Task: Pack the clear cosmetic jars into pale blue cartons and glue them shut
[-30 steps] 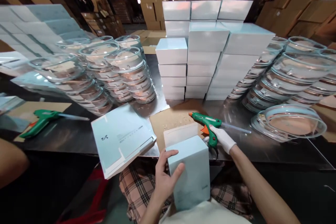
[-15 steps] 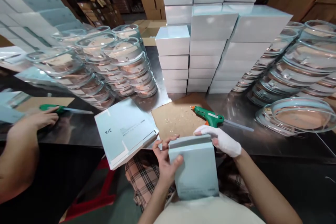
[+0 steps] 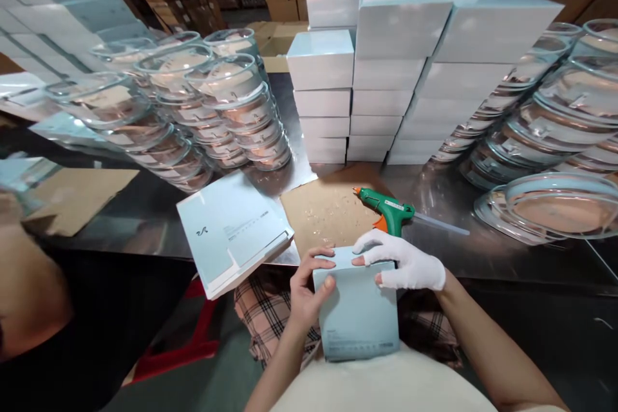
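A light blue cardboard box (image 3: 358, 315) is propped against my body at the table's front edge. My left hand (image 3: 311, 286) is bare and grips its left side, thumb on the front face and fingers over the top. My right hand (image 3: 403, 261), in a white fingerless-tipped glove, presses on the box's top edge at the right, its fingers bent over it. Just beyond lies a green glue gun (image 3: 389, 209) with an orange nozzle and a clear glue stick out of its back. It rests partly on a brown cardboard sheet (image 3: 323, 212) spotted with glue.
Flattened light blue boxes (image 3: 232, 232) lie at the left. Behind stand stacked boxes (image 3: 321, 64), with stacks of glass dishes (image 3: 232, 87) at left and more glass dishes (image 3: 545, 103) at right. A co-worker's arm (image 3: 33, 270) is at far left.
The box's top flap has gone down flush, and my right hand has moved over the top edge. At far left, the co-worker's hand and green glue gun have left view.
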A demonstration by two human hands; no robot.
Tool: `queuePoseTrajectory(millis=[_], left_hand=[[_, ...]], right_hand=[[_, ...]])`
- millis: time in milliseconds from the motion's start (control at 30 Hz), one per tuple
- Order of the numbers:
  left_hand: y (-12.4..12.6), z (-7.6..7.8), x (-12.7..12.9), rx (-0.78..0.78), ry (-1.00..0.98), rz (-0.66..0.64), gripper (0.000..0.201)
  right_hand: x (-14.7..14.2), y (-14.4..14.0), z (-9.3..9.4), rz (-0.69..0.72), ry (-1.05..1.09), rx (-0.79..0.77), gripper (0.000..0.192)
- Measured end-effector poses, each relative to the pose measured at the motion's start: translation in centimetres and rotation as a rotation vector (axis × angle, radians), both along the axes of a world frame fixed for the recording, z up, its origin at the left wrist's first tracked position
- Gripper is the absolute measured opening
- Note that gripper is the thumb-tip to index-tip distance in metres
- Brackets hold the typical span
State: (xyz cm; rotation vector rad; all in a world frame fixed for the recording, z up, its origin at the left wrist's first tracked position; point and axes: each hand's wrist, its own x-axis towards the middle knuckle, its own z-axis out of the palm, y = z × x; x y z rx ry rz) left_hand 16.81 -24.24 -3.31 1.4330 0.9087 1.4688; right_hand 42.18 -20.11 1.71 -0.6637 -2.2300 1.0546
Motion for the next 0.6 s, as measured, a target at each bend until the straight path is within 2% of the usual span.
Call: queuePoseTrajectory(millis=[33,100,167,200,267,333,367,400,467,500,533,600], left_hand=[[0.0,0.2,-0.3,0.006,0.01,0.022,0.026],[0.0,0.6,-1.3,0.019,0.006,0.113,0.026],[0.2,0.8,-2.5,0.013,-0.075,0.278,0.024],[0.4,0.8,-3.0,-0.004,-0.135,0.385,0.023],[0.8,0.5,-3.1,-0.049,-0.246,0.599,0.023],[1.1,-0.3,-2.0,-0.108,-0.297,0.698,0.027],[1.2,-0.7,-1.1,-0.149,-0.299,0.671,0.03],[1.1,-1.1,-0.2,-0.198,-0.283,0.605,0.034],[0.7,-1.3,1.0,-0.246,-0.202,0.532,0.042],[0.6,-1.1,1.2,-0.209,-0.145,0.57,0.049],[0.6,-0.7,1.0,-0.121,-0.086,0.638,0.06],[1.1,0.5,0.0,0.122,0.039,0.711,0.087]], right_hand=[[0.3,-0.4,-0.2,-0.052,0.001,-0.013,0.037],[1.3,-1.8,-0.5,-0.273,0.023,-0.082,0.054],[2.3,-3.8,-1.0,-0.506,0.02,-0.249,0.061],[2.5,-4.9,-1.2,-0.545,0.001,-0.365,0.059],[2.2,-7.0,-1.6,-0.459,-0.045,-0.571,0.058],[0.9,-8.7,-1.7,-0.41,-0.019,-0.64,0.061],[0.3,-9.2,-1.5,-0.491,0.026,-0.613,0.06],[-0.1,-9.5,-0.9,-0.633,0.073,-0.547,0.056],[0.2,-9.3,1.0,-0.932,0.117,-0.309,0.042],[0.8,-9.0,2.3,-0.98,0.088,-0.159,0.034],[1.5,-8.5,3.9,-0.946,0.024,-0.006,0.026],[2.5,-7.1,7.0,-0.699,-0.199,0.251,0.019]])
